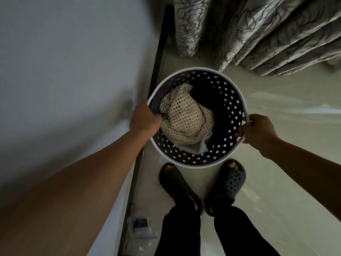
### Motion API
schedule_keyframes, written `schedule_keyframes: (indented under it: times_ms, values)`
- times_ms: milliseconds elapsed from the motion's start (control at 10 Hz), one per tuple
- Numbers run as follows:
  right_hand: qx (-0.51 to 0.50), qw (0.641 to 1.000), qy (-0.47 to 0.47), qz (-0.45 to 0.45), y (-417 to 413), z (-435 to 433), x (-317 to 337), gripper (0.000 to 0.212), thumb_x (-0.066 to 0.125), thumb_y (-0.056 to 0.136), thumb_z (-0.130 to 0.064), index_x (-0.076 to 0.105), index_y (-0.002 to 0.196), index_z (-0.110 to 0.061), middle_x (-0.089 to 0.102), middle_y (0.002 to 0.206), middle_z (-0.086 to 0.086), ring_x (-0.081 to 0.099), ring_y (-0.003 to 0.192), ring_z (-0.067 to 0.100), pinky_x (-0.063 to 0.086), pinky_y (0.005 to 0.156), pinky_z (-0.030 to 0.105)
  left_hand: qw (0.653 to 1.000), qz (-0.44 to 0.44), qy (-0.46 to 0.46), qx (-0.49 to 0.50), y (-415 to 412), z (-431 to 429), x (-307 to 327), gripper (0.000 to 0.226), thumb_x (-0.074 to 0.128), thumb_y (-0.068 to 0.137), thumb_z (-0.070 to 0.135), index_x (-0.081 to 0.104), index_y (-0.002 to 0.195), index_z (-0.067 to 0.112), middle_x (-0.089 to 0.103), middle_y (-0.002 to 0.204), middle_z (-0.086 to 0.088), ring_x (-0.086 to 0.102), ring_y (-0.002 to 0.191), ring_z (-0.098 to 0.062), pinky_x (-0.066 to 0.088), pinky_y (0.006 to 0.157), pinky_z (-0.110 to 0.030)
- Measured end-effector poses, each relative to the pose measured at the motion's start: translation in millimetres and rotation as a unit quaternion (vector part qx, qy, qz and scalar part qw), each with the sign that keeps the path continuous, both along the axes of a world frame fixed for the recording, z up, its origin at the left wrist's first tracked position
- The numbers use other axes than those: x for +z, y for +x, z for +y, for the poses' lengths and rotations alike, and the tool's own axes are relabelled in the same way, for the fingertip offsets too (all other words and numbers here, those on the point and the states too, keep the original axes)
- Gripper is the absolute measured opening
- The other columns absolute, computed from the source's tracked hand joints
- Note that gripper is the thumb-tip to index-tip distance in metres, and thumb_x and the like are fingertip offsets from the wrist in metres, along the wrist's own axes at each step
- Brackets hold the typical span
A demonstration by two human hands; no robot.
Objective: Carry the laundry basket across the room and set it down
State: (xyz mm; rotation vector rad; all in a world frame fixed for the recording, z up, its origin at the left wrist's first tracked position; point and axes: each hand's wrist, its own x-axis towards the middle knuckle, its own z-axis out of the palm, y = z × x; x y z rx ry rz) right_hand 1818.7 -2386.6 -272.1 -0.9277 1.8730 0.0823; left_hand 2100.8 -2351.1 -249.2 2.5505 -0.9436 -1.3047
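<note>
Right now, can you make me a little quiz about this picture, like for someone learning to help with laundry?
1. True or false: both hands grip the rim of the round dark perforated plastic laundry basket.
2. Which lies on top inside the basket? A) a cream open-knit mesh cloth B) a red towel C) a pair of shoes
3. Fill in: beyond the basket hangs a grey flower-patterned ______.

Key
1. True: the left hand holds the left side of the rim and the right hand the right side.
2. A, the cream open-knit mesh cloth.
3. Curtain.
</note>
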Motion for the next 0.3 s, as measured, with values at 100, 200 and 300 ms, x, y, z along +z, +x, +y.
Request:
schedule_keyframes:
  times_ms: [100,200,300]
  values:
    - [0.053,0.998,0.016,0.001,-3,-2,6,0.024,0.056,0.074,-0.006,0.066,0.092,-0.018,0.072,0.096,0.02,0.067,0.091,0.041,0.057,0.079,0.053,1.0,0.006,0.018,-0.002,0,1,5,0.044,0.055,0.08,0.018,0.052,0.122,0.008,0.063,0.116,-0.016,0.061,0.104,-0.033,0.049,0.081,-0.037]
    - [0.105,0.993,0.04,0.033,-3,-5,34,0.039,0.054,0.081,-0.01,0.063,0.119,-0.013,0.07,0.112,0.019,0.065,0.1,0.039,0.055,0.085,0.046,0.999,-0.008,0.035,-0.008,-4,-2,35,0.033,0.053,0.084,0.018,0.057,0.114,0.004,0.06,0.104,-0.008,0.059,0.093,-0.025,0.041,0.073,-0.031]
    - [0.131,0.991,0.005,0.023,-2,-7,78,0.033,0.053,0.083,-0.014,0.067,0.114,-0.015,0.072,0.109,0.016,0.067,0.1,0.034,0.053,0.088,0.041,0.998,0.021,0.063,-0.014,-15,13,77,0.02,0.054,0.086,0.018,0.064,0.1,0.01,0.065,0.105,-0.019,0.063,0.098,-0.033,0.047,0.08,-0.035]
